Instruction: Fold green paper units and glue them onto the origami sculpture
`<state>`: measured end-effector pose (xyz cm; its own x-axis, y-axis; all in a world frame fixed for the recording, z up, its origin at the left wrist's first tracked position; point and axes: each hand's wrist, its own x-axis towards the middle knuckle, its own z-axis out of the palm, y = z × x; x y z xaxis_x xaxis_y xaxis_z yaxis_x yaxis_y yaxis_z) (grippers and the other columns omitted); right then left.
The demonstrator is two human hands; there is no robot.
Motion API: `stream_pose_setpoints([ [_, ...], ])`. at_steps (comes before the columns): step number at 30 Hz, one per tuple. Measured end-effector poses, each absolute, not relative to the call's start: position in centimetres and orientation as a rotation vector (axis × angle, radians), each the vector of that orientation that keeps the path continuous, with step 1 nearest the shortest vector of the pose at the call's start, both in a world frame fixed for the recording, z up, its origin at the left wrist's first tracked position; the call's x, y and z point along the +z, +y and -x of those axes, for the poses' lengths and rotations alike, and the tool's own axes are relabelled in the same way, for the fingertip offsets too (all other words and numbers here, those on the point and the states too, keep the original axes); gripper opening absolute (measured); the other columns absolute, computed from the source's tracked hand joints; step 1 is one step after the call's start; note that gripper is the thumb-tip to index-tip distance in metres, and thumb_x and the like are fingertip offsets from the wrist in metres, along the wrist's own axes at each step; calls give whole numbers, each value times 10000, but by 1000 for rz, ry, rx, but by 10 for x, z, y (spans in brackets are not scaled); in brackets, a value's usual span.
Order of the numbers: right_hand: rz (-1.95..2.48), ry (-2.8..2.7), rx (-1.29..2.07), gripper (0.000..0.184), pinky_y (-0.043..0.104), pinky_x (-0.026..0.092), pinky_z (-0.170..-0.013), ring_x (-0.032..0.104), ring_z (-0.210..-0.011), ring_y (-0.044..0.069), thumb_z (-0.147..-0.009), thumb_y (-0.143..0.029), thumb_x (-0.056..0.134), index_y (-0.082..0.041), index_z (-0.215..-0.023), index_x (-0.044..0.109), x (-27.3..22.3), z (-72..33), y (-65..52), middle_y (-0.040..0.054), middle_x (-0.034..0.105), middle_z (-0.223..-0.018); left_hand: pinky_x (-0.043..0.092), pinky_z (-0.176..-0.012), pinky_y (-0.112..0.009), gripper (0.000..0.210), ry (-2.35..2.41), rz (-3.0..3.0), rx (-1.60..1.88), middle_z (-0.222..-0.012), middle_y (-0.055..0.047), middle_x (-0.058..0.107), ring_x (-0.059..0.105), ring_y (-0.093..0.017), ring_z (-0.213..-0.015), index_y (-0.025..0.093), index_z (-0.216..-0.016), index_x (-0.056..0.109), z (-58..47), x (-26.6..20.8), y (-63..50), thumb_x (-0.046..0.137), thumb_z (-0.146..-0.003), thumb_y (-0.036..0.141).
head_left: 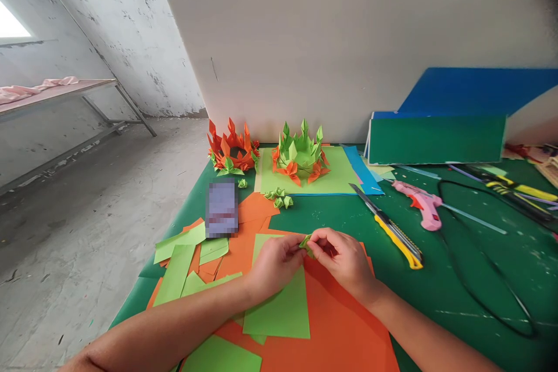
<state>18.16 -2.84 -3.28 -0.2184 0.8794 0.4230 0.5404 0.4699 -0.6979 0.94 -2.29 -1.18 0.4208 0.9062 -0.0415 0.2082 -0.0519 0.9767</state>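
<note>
Between my two hands is a small folded piece of green paper (pixel 307 246). My left hand (pixel 276 264) pinches its left side, and my right hand (pixel 344 258) grips it from the right with thumb and finger. The fingers cover part of it, so its exact shape is hidden. Below the hands lies a flat green paper sheet (pixel 279 314) on top of a large orange sheet (pixel 344 325). Ahead, several small folded green paper pieces (pixel 279 197) sit in a cluster, with a single one (pixel 243 183) to their left.
An orange paper crown (pixel 231 151) and a green paper crown (pixel 300 151) stand at the back. A yellow utility knife (pixel 394 235) and a pink glue gun (pixel 421 203) with a looping cord lie to the right. A phone-like object (pixel 221 207), blurred, and green strips (pixel 175 273) are left.
</note>
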Motion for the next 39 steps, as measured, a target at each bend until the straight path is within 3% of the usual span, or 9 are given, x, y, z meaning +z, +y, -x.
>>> stream_pose_setpoints([
  [8,1177,-1882,558,154,228,409,-509,539,-541,115,-909,-282,524,-225,-772,563,-33,-181,-29,-19,597,-631,458,-636,-247,273,1079,-1665,753,-745,-32,696,594,-170,-682,182,-965,730,-8,-10,-22,529,-792,245],
  [13,1184,-1855,572,141,222,428,-510,561,-545,116,-900,-296,542,-228,-781,576,-32,-182,-28,-19,621,-642,444,-594,-231,292,1031,-1639,733,-803,-53,700,588,-168,-690,175,-998,707,-7,-4,-25,551,-818,345],
  [23,1184,-1786,723,178,216,441,-495,554,-545,121,-909,-348,523,-228,-784,567,-34,-181,-28,-13,598,-639,325,-509,-224,305,1104,-1663,778,-579,-5,548,417,-122,-540,180,-836,716,-7,-4,-25,527,-840,419],
  [31,1202,-1748,735,172,218,434,-508,539,-556,118,-895,-356,540,-228,-781,551,-36,-180,-31,-15,585,-653,411,-592,-238,332,1069,-1591,769,-653,-28,608,506,-149,-634,175,-803,713,-7,-10,-25,513,-853,435],
  [36,1245,-1617,814,191,208,417,-478,461,-504,107,-842,-381,621,-237,-888,504,-36,-182,-28,-73,430,-577,472,-639,-254,357,1022,-1427,754,-735,-39,645,565,-158,-695,162,-888,715,-8,-15,-24,538,-839,467],
  [39,1227,-1640,751,214,225,419,-506,461,-568,121,-826,-426,638,-221,-842,577,-33,-184,-23,-29,464,-662,494,-674,-269,373,995,-1333,743,-763,-39,651,587,-150,-703,151,-913,707,-9,-15,-22,566,-826,485],
])
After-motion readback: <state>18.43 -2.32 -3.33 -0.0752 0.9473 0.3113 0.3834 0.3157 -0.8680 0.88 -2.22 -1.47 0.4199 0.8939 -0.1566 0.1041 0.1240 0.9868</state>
